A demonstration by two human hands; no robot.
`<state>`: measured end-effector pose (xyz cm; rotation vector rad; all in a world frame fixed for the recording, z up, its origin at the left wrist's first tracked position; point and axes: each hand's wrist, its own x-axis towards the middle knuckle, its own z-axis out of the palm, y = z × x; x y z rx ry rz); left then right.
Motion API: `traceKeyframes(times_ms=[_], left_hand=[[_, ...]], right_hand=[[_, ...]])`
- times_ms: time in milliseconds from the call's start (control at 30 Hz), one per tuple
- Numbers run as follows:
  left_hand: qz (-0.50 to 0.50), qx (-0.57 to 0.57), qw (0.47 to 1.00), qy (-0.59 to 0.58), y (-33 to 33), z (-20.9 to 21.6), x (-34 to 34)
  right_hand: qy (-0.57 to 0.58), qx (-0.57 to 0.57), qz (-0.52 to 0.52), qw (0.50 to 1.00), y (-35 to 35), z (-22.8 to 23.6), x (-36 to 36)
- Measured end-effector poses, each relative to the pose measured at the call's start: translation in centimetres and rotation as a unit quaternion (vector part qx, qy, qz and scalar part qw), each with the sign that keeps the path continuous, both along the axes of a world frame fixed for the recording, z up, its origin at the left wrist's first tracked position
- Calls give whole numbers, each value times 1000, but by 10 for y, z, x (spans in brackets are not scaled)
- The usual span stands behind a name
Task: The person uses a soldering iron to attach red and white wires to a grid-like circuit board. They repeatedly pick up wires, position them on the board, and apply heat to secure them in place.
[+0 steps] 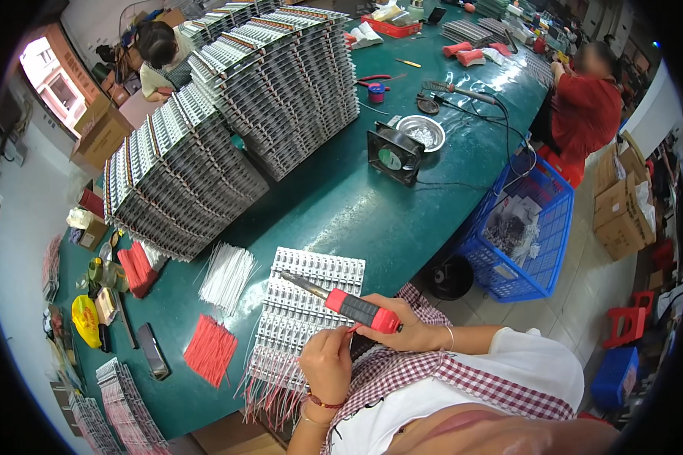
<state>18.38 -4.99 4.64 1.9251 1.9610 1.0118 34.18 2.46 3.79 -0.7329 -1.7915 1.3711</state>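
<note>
In the right hand (411,327) rests a red-black tool (358,309).

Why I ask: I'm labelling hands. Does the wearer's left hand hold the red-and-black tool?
No, the right hand grips the tool, with the left hand beside it.

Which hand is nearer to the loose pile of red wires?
Left. The left hand is to the right of the red wires; the right hand is farther right, holding a red-black tool.
</note>
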Motion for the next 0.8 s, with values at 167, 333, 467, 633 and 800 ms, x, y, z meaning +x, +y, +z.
traceKeyframes(times_ms=[167, 333, 467, 633, 800], left_hand=[[2, 13, 997, -80, 2, -4, 2], [10, 19, 1000, -6, -1, 1, 0], [15, 23, 996, 87, -1, 6, -1], [10, 17, 998, 55, 0, 4, -1], [11, 17, 1000, -19, 0, 1, 0]], right_hand=[[2, 1, 13, 1000, 4, -4, -1], [-46, 30, 43, 998, 7, -1, -2], [-30, 23, 40, 998, 6, 2, -4], [-4, 6, 24, 1000, 5, -3, -4], [2, -10, 21, 1000, 5, -6, -2]])
